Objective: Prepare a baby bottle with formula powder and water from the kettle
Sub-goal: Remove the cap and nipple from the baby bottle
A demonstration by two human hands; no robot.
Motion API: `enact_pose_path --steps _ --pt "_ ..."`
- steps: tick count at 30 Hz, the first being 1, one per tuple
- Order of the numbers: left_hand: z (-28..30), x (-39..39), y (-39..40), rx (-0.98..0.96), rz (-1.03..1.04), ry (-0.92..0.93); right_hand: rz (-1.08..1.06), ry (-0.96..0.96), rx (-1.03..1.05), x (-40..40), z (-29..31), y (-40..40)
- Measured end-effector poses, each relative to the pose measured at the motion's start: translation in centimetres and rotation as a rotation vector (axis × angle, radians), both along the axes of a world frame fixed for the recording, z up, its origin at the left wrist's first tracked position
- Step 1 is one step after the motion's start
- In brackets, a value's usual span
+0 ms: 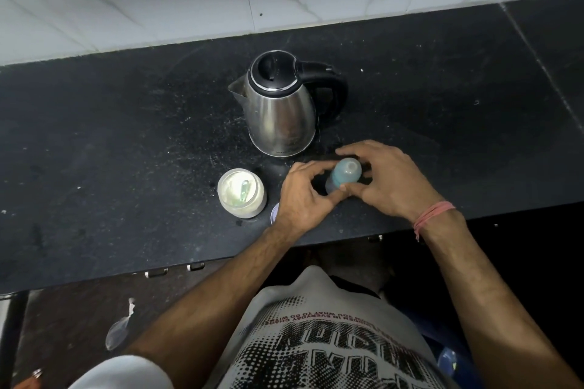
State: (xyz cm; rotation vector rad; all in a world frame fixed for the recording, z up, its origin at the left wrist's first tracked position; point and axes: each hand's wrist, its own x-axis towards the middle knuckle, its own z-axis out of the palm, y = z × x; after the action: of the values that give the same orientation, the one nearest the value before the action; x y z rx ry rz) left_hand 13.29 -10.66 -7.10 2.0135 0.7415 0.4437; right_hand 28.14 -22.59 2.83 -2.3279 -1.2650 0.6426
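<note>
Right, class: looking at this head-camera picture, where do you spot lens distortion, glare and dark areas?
Head view: the wide lens bends the counter edges and wall tiles into curves; soft glare streaks the steel kettle body; the open powder jar looks slightly washed out; the space below the counter falls into deep shadow; the baby bottle, between left hand and right hand, is a little soft.
</note>
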Motion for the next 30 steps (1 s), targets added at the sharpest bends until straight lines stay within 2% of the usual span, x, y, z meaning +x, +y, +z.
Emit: enact_pose_path --steps 2,7,14,21,26,30 --pt "0.2 0.1 0.0 -0.007 -0.005 0.002 -0.058 -0.071 -0.081 -0.1 0.2 0.2" --pt "0.7 0.7 0.1 -0.018 -0.049 0.021 -0.142 -0.049 -0.045 -0.4 0.4 0.1" --pt "0.2 0.6 0.0 0.024 -0.031 -0.003 -0.041 -0.050 0.007 -1.3 1.6 -0.4" --pt "0.7 0.8 0.5 0.039 -0.022 -0.004 0.035 -0.137 0.018 -1.1 3.7 1.5" --pt "0.5 0.8 -0.1 0.016 0.014 0.004 -0.049 -0.081 0.061 -0.7 3.4 0.9" --pt "0.7 0.5 0.1 -0.005 0.023 -0.010 -0.209 -0.030 0.200 0.4 1.9 -0.5"
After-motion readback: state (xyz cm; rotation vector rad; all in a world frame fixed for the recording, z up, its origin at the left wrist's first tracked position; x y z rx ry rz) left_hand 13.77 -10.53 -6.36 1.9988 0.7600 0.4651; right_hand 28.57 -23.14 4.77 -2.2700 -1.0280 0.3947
